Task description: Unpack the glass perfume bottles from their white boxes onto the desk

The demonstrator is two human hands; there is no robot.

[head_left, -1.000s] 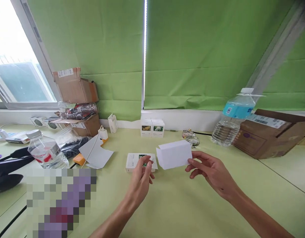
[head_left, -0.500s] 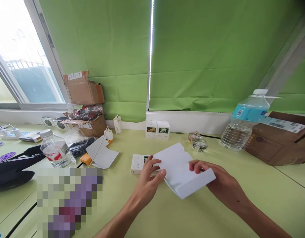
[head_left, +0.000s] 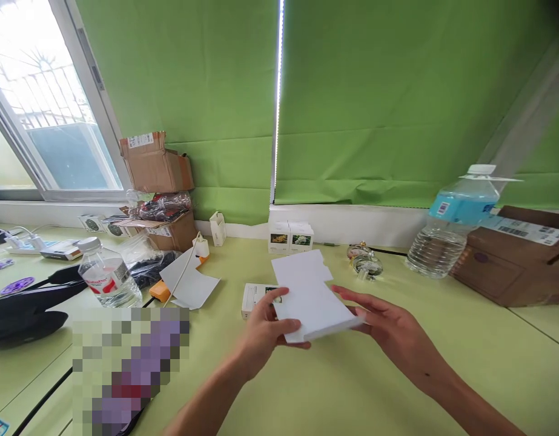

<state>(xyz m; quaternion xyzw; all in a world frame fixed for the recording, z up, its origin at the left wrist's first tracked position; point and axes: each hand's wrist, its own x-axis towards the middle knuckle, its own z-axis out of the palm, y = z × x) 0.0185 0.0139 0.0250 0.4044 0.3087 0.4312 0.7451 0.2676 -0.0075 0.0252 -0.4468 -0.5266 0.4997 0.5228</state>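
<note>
A flattened white card box blank (head_left: 304, 300) with notched flaps is held in the air above the table. My left hand (head_left: 263, 333) grips its lower left edge, and my right hand (head_left: 388, 330) pinches its right end between fingers and thumb. Just behind my left hand, a white printed box with a small flower picture (head_left: 256, 300) lies flat on the table, partly hidden by the card and my fingers.
Two small flower-picture boxes (head_left: 291, 237) stand at the wall. A water bottle (head_left: 452, 233) and a cardboard box (head_left: 510, 260) are at right, a glass ornament (head_left: 365, 261) nearby. At left lie a bottle (head_left: 109, 281), white paper (head_left: 191, 286), and a pixelated patch (head_left: 129, 369).
The white card has swung from a slanted fold to point away from me, its notched flaps at the far end. My right hand has shifted to its near right corner.
</note>
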